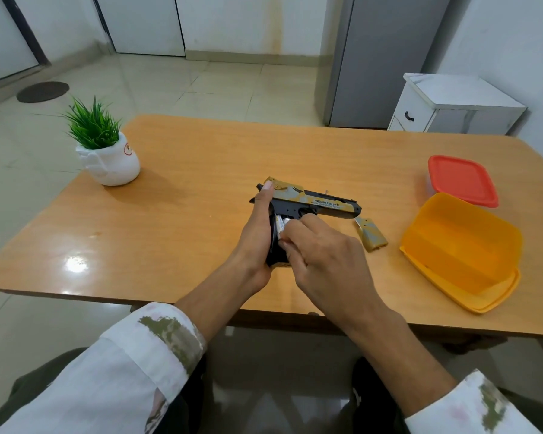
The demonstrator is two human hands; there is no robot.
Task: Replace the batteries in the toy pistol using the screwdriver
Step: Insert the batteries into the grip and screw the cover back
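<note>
Left grip (257,233) round toy pistol (323,203), right grip (326,261) pinching batteries (282,221) in handle

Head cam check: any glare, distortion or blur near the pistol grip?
Head view: a bright glare patch sits on the table near its left front edge, well clear of the toy pistol. The wide-angle lens bends the table edges. The batteries in the grip look sharp but are partly hidden by the right hand. The sleeves at the bottom look smeared and blotchy.
</note>
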